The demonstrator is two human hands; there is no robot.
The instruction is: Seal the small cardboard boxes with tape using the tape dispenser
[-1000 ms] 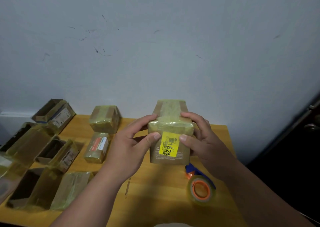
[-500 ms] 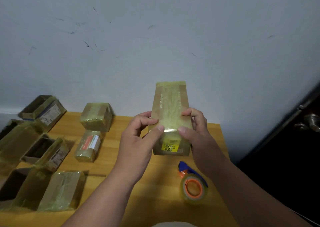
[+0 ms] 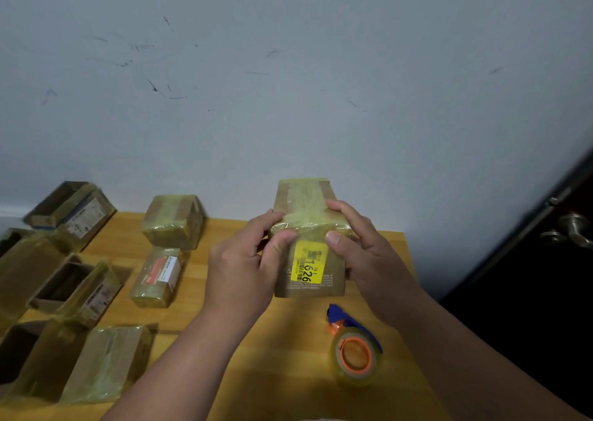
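Observation:
I hold a small cardboard box (image 3: 309, 279) with a yellow sticker above the wooden table (image 3: 288, 372), its near end tipped toward me. Clear yellowish tape runs along its top and over the near edge. My left hand (image 3: 244, 269) grips the box's left side, thumb pressing the tape at the edge. My right hand (image 3: 362, 253) grips the right side, its thumb on the tape above the sticker. The tape dispenser (image 3: 354, 353), blue with an orange core and a clear roll, lies on the table below the box.
Two taped boxes (image 3: 175, 221) (image 3: 157, 276) sit left of centre. Several open and taped boxes (image 3: 73, 295) crowd the table's left edge. A pale wall stands behind. A dark door with a metal handle (image 3: 571, 231) is at the right.
The box was tilted up with its top toward me half a second ago; now it is tipped back so the yellow sticker faces me. Both thumbs slid onto the near edge.

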